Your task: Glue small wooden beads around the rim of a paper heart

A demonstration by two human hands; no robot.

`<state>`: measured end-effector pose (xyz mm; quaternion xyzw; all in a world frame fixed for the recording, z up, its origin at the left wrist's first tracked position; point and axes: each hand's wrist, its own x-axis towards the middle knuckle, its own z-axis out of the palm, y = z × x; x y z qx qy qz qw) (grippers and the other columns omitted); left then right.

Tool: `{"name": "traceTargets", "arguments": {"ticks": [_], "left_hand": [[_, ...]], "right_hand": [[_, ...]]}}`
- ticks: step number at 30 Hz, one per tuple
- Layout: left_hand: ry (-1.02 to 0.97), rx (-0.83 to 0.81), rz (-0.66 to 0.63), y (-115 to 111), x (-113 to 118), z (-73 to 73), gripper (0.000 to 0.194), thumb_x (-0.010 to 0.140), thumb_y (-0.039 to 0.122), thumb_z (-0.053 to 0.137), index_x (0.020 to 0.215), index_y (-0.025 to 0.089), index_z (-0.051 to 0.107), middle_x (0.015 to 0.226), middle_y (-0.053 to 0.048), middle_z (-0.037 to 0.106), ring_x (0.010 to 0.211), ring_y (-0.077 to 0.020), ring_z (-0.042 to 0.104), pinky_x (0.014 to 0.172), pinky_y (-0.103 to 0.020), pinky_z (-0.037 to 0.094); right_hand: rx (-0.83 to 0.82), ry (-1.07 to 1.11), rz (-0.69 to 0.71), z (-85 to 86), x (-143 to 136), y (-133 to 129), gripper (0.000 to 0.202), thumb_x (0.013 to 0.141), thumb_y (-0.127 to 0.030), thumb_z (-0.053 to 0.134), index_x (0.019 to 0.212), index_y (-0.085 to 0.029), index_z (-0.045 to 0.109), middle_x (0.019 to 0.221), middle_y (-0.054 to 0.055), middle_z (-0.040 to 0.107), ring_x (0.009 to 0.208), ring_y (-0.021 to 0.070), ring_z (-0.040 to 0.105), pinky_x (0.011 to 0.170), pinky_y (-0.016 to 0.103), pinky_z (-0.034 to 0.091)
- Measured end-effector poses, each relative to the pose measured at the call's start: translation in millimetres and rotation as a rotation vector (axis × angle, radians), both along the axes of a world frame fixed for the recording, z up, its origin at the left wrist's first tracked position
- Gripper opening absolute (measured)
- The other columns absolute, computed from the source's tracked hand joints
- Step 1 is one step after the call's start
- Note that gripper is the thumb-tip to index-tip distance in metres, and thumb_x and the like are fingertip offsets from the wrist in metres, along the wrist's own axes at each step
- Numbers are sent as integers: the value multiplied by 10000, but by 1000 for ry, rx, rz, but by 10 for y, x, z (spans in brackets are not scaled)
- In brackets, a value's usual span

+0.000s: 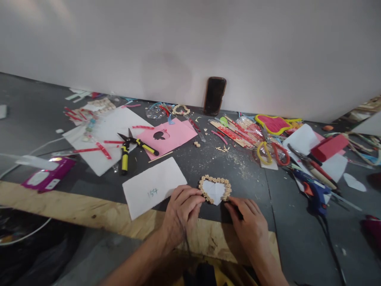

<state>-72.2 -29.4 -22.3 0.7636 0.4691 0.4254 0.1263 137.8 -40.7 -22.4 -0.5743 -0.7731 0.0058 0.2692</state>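
A heart-shaped frame [229, 190] of small pale wooden pieces lies at the front of the dark table, with a white paper heart [213, 191] inside its outline. My left hand [183, 208] is closed, thumb and fingertips pinching the frame's lower left edge. On the other side, my right hand [248, 216] has thumb and forefinger drawn together at the lower right edge. The fingertips partly cover the rim there. Beside my left hand rests a white card [154, 188] marked 154.
Yellow-black pliers [125, 153] and pink paper [175, 137] lie left of centre. A phone [214, 95] leans on the wall. Scissors [272, 153], red-tipped sticks [233, 133] and a blue glue gun [317, 196] are on the right. Wood crumbs [238, 161] lie behind the heart.
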Motion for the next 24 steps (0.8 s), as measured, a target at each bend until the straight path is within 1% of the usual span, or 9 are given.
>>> {"name": "traceTargets", "arguments": {"ticks": [3, 6, 13, 16, 24], "left_hand": [[-5, 6, -1, 0, -3, -6, 179, 837, 101, 500, 885, 194, 646, 918, -49, 665, 894, -185, 574, 801, -372, 506], [-6, 2, -4, -2, -4, -3, 179, 843, 100, 497, 893, 195, 641, 922, -50, 661, 894, -185, 571, 802, -373, 506], [-39, -27, 21, -12, 17, 39, 160, 838, 117, 514, 846, 192, 655, 903, -51, 667, 884, -187, 572, 800, -370, 503], [-38, -36, 20, -17, 18, 31, 162, 841, 113, 512, 854, 192, 654, 915, -50, 666, 895, -181, 572, 813, -365, 500], [-24, 8, 0, -8, 11, -2, 163, 824, 89, 522, 863, 189, 644, 912, -55, 661, 896, -192, 558, 817, -390, 494]], "right_hand": [[-14, 1, -12, 0, -4, -9, 171, 889, -322, 516, 854, -201, 632, 775, 36, 686, 720, 183, 602, 685, 315, 452], [-38, -9, -19, -5, -9, -15, 167, 887, -309, 523, 820, -200, 630, 770, 34, 680, 717, 179, 593, 684, 312, 441], [-23, -19, -25, -24, -12, -7, 164, 896, -274, 513, 851, -191, 648, 799, 39, 688, 732, 173, 594, 702, 306, 438], [-38, -17, -39, -36, -11, -4, 163, 894, -276, 515, 860, -191, 649, 806, 40, 687, 742, 176, 592, 706, 308, 439], [-32, -25, -40, -10, -22, -6, 155, 892, -266, 516, 847, -188, 642, 792, 38, 679, 735, 179, 584, 700, 306, 429]]}}
